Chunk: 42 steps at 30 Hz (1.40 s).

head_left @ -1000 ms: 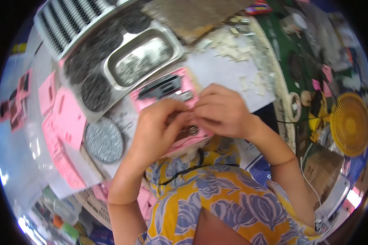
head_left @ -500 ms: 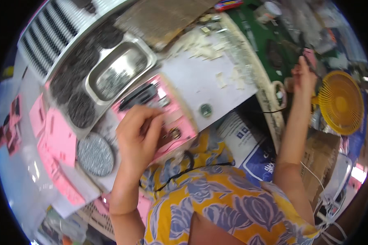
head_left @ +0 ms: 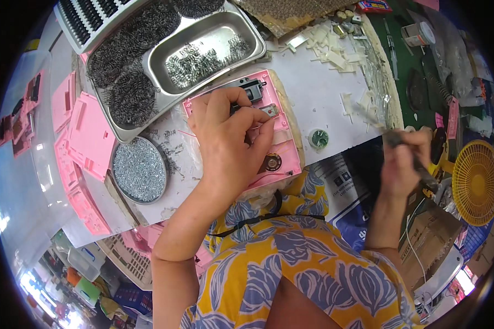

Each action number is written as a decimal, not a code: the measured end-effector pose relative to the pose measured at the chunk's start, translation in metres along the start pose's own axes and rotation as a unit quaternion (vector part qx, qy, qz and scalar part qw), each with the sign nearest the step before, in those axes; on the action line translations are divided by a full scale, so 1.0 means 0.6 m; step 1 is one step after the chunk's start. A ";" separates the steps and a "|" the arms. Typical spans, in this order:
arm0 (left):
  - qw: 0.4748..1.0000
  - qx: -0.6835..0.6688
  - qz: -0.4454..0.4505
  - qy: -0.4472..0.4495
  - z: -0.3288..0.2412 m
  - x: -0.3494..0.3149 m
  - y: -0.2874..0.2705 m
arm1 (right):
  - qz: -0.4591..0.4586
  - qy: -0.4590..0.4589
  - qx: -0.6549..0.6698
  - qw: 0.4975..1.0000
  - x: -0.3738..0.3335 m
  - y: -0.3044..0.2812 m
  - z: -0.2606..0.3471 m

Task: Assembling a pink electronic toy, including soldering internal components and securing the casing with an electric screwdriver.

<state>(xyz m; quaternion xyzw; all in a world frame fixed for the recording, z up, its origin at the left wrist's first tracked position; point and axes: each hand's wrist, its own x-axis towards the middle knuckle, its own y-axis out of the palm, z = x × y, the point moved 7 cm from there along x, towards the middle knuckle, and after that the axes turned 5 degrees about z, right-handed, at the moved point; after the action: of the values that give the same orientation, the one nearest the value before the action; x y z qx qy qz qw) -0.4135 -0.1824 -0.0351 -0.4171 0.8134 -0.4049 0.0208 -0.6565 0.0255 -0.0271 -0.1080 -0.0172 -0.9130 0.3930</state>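
Observation:
My left hand (head_left: 228, 131) rests over an open pink plastic casing (head_left: 292, 154), its thumb and fingertips drawn together; what they pinch, if anything, is hidden. Inside the casing are a black block-shaped part (head_left: 252, 89), a small metal-and-white part (head_left: 269, 111) by my fingertips, and a round speaker-like disc (head_left: 273, 162). Off to the right, my right hand (head_left: 402, 167) is closed around a dark-handled tool (head_left: 394, 139) with a thin shaft pointing up-left toward the table. Motion blurs the tool, so its kind is unclear.
A metal tray (head_left: 260, 46) with several dark coil springs lies beyond the casing. Left of it stands a round tin (head_left: 164, 178) of small screws. White plastic pieces (head_left: 335, 49), a small green-bottomed cup (head_left: 318, 139) and a yellow fan (head_left: 476, 182) are rightward.
My right hand has come nearer from the far right, bringing the dark tool toward the table edge. The view has shifted, and my left hand's fingertips are now by the small metal-and-white part.

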 end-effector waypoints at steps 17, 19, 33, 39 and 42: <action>0.999 0.035 0.007 0.007 0.003 0.003 0.005 | 0.200 0.004 0.012 0.980 -0.003 0.148 -0.029; 0.999 0.032 0.002 0.014 0.002 0.003 0.006 | 0.204 0.002 0.007 0.979 -0.003 0.149 -0.029; 0.999 0.025 -0.009 0.029 0.004 0.001 0.004 | 0.190 -0.009 0.014 0.982 -0.003 0.144 -0.034; 0.992 0.041 -0.007 0.116 -0.014 -0.001 0.008 | 0.149 -0.009 0.008 0.989 0.004 0.117 -0.036; 0.985 0.039 0.042 0.163 -0.028 -0.003 0.015 | 0.115 -0.017 0.002 0.993 0.012 0.090 -0.034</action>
<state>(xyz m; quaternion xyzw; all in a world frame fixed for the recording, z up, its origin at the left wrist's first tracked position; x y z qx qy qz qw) -0.4243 -0.1673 -0.0304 -0.3100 0.8064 -0.4974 -0.0789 -0.6261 -0.0196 -0.0486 -0.1241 -0.0132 -0.8599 0.4949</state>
